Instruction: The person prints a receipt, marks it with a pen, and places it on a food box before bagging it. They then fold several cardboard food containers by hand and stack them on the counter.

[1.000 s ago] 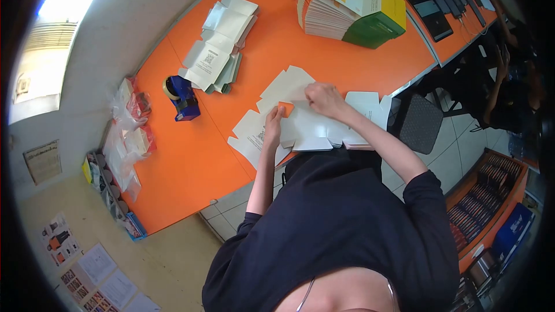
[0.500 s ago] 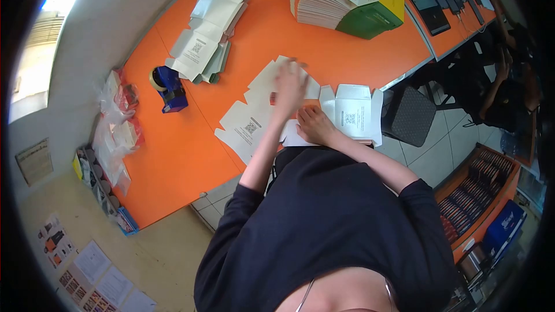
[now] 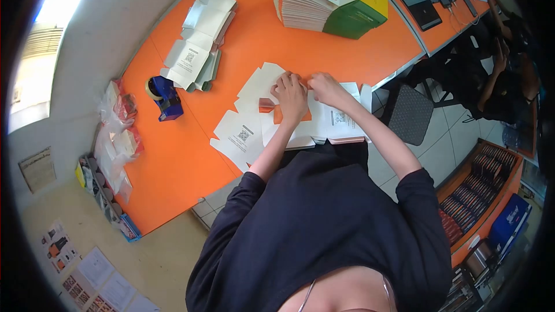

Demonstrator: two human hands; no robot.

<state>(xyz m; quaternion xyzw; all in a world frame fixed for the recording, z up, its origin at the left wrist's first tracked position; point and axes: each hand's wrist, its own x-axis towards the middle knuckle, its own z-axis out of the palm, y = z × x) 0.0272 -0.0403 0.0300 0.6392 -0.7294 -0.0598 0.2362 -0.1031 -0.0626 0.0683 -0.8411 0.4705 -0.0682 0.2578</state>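
My left hand (image 3: pixel 291 98) lies with its fingers spread on a flat white cardboard blank (image 3: pixel 250 117), beside a small orange-brown printed patch (image 3: pixel 266 105). Just to its right is my right hand (image 3: pixel 327 89), its fingers curled together at the upper part of the cardboard; whatever they pinch is hidden. Under and beside my right forearm, more white cardboard blanks (image 3: pixel 341 118) with a printed code lie at the table's front edge. Orange tabletop shows between the blanks near my left wrist.
Stacked white blanks (image 3: pixel 191 55) and a blue tape dispenser (image 3: pixel 168 101) are at the left. A yellow-green pile of printed folded boxes (image 3: pixel 358 14) stands at the back. At the right are a stool (image 3: pixel 409 117), a person in dark clothes (image 3: pixel 462 78) and electronic devices (image 3: pixel 419 6).
My right hand has moved up and away from my body to the far part of the cardboard. My left hand has come slightly nearer to my body. The view has shifted a little.
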